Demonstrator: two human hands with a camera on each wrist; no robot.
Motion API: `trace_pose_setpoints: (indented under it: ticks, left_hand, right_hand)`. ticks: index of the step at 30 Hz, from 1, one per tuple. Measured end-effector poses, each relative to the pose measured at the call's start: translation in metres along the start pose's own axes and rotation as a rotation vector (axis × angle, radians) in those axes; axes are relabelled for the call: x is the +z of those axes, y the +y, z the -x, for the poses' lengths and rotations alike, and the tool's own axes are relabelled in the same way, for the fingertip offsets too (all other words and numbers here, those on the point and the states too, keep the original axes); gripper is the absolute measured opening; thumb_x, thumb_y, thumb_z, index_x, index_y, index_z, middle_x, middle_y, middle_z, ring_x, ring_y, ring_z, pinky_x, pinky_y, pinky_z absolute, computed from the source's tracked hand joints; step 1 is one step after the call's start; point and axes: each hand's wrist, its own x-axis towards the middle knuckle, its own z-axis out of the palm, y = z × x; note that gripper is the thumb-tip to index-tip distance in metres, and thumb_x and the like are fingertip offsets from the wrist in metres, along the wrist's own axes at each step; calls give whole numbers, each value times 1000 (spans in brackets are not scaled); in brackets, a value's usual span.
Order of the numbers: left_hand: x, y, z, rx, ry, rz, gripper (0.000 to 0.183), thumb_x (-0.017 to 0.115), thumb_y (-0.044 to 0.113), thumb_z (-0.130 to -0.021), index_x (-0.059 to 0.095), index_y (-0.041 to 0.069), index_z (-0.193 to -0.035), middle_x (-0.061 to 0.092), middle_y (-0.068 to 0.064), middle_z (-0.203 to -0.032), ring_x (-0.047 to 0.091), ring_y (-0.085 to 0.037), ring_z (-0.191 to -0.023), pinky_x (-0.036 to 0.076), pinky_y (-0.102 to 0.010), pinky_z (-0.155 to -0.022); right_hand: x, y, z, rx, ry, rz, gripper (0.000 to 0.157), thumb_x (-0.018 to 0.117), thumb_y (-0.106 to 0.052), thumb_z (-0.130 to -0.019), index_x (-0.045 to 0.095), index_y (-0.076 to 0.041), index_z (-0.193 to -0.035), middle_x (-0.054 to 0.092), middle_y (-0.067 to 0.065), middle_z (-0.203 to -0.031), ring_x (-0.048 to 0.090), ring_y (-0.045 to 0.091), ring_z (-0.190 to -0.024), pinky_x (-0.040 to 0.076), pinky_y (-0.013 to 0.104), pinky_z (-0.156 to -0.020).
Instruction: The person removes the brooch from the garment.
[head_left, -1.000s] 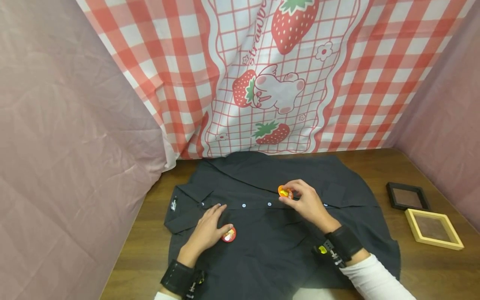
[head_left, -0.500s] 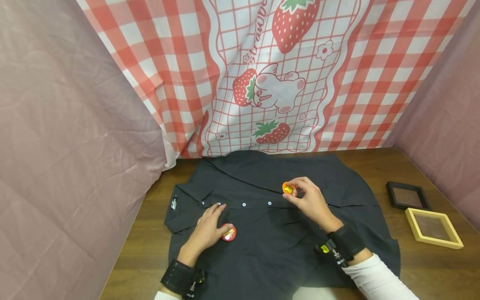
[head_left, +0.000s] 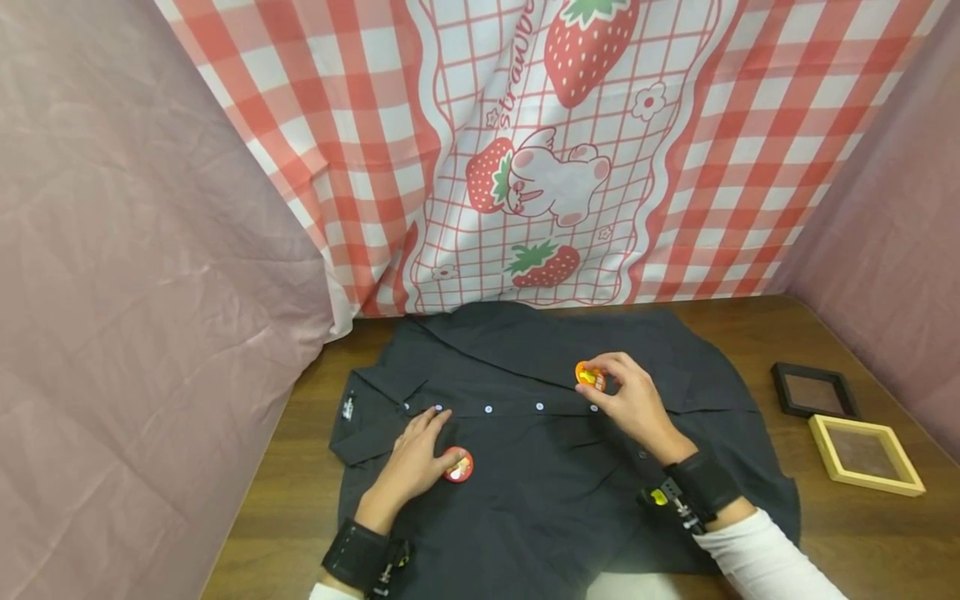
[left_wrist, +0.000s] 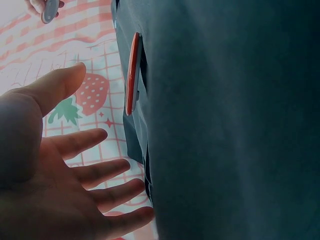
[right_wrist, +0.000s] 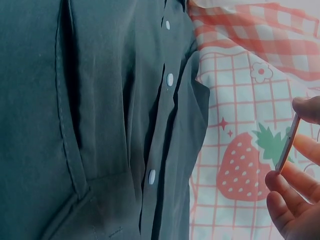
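A black button-up shirt (head_left: 540,467) lies spread on the wooden table (head_left: 757,333). My right hand (head_left: 626,398) pinches a round orange badge (head_left: 590,376) by its rim just above the shirt's button placket. In the right wrist view the badge (right_wrist: 286,145) shows edge-on between fingertips, with the shirt (right_wrist: 75,120) and its white buttons to the left. My left hand (head_left: 412,462) rests flat on the shirt with straight fingers, beside a red round badge (head_left: 457,465) that sits on the cloth. The left wrist view shows the open palm (left_wrist: 55,180) and the red badge (left_wrist: 132,72) edge-on.
Two small picture frames lie on the table at the right: a black frame (head_left: 816,391) and a light wooden frame (head_left: 866,457). A red-checked strawberry cloth (head_left: 540,150) hangs behind, with pink curtains (head_left: 135,275) on both sides.
My right hand has carried the orange badge a little to the right and away from me over the shirt. The left hand and the red badge have stayed put.
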Motion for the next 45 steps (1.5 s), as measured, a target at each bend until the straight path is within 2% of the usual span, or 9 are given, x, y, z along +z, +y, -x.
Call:
trace_pose_setpoints:
  ticks: [8,14,22,29,36,45]
  left_hand:
    - [2,1,0,15,-5,-3,65,72,32,-85,50,5,-139,44,-26,-146,40,-46,-136,32,-66,-106]
    - [0,2,1,-1,0,-4,64,72,32,-85,50,6,-140,44,-24,-147,39,-45,-137,32,-67,-106]
    - [-1,3,0,-7,-5,-10,64,72,31,-86,50,6,-140,44,-24,-147,38,-43,-138,31,-66,-107]
    - [1,1,0,-10,-2,-14,64,72,31,-86,49,7,-140,44,-24,-147,39,-43,-137,31,-66,-106]
    - [1,0,-1,-9,-2,-11,64,71,31,-86,49,7,-141,45,-23,-147,38,-43,-138,31,-66,-107]
    - [1,-2,0,-2,-1,-17,64,72,31,-85,50,5,-140,47,-23,-145,40,-43,-136,32,-65,-106]
  right_hand:
    - [-4,9,2,13,4,16,33,84,-12,-75,71,-5,-104,64,11,-105,62,27,-93,52,45,-78]
    - [-9,10,0,5,2,16,33,83,-12,-75,71,-4,-105,64,11,-104,62,27,-92,52,46,-76]
    - [-16,12,-2,18,-2,25,33,83,-13,-76,71,-5,-105,65,12,-105,60,26,-92,49,38,-75]
    - [-20,18,-1,33,2,36,32,82,-15,-77,71,-5,-106,65,12,-106,61,27,-93,51,45,-77]
    - [-27,21,-3,2,-14,78,33,83,-15,-76,71,-4,-105,64,11,-105,61,25,-91,49,36,-73]
    - [-33,28,-3,11,4,104,34,83,-14,-76,70,-2,-105,63,13,-105,60,28,-92,50,41,-74]
